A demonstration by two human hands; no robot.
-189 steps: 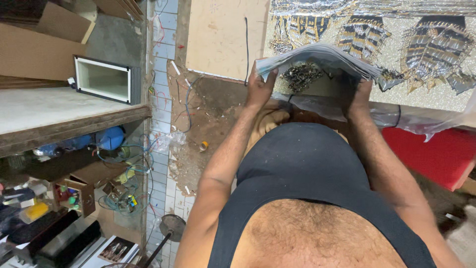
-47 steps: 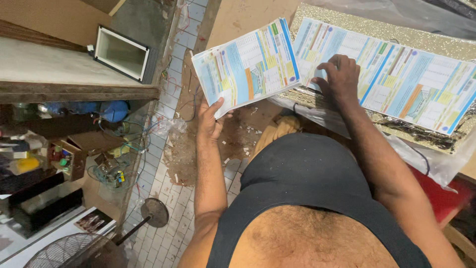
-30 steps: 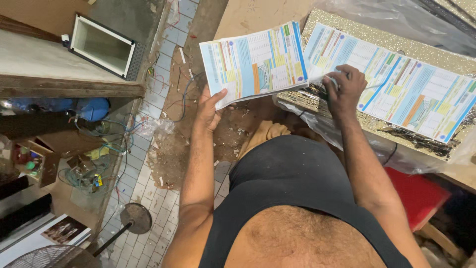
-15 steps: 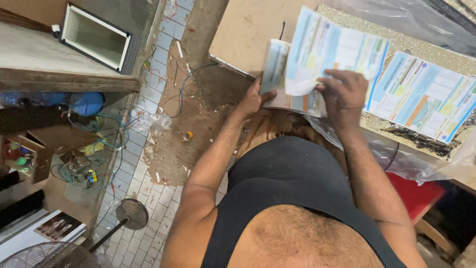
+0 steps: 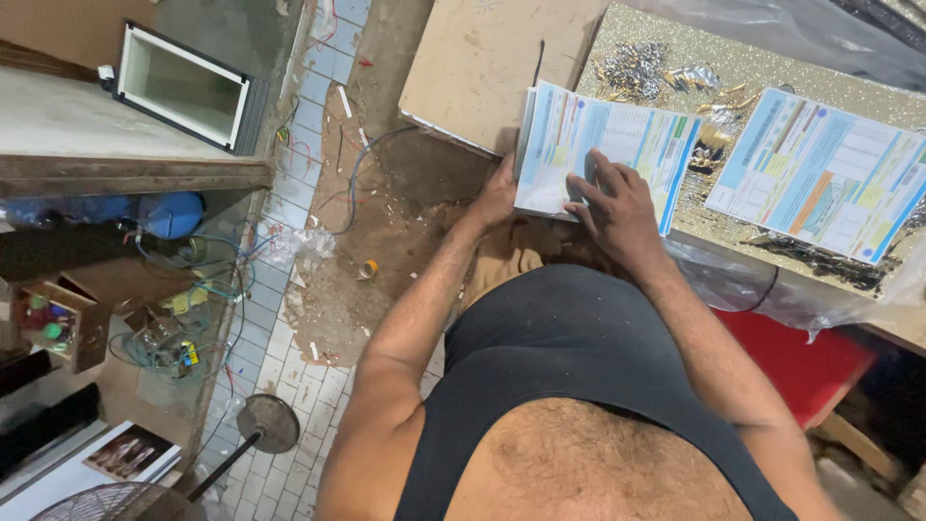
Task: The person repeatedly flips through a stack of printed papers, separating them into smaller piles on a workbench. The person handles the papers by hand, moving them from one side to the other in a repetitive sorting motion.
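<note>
Item: folded printed sheet, blue and white with coloured panels, lying on the near edge of the glitter-covered worktop; its long axis runs left to right across us, fold at the left end. We record our right hand flat on top of the sheet's near half, fingers spread and pressing down, closed on nothing. Our left hand sits at the sheet's lower left corner, just beside the fold; its fingers are tucked under the paper, so we cannot tell whether they pinch it. The sheet thus lies directly under the right fingers and to the right of the left hand. Adjacent: a second printed sheet, open flat further right, apart from the first; a bare board to the left; metallic trimmings beyond.
</note>
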